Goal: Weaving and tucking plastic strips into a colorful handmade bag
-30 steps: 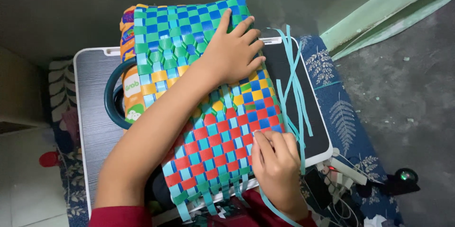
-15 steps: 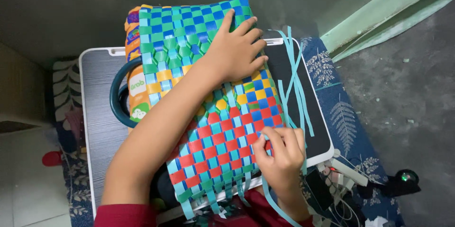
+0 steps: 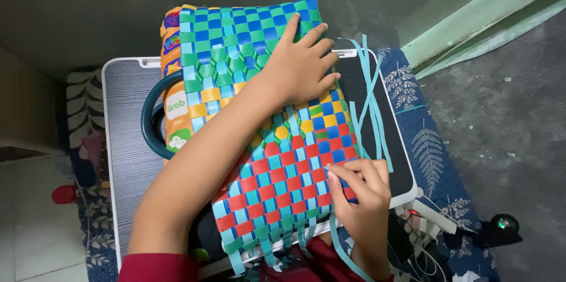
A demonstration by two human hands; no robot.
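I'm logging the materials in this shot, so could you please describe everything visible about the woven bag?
The woven bag is a checkered weave of flat, glossy, plastic-looking strips: blue and green at the far end, yellow mid-way, red and teal nearest. It lies flat on a grey lap table, with a dark teal handle at its side and loose strip ends along the near edge. The left hand presses on it; the right hand pinches its edge.

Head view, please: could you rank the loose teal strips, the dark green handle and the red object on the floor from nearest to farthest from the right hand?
From the right hand:
1. Loose teal strips, just above it on the tray's right side.
2. Dark green handle, across the woven bag, at the left.
3. Red object, on the floor beyond the tray's left edge.
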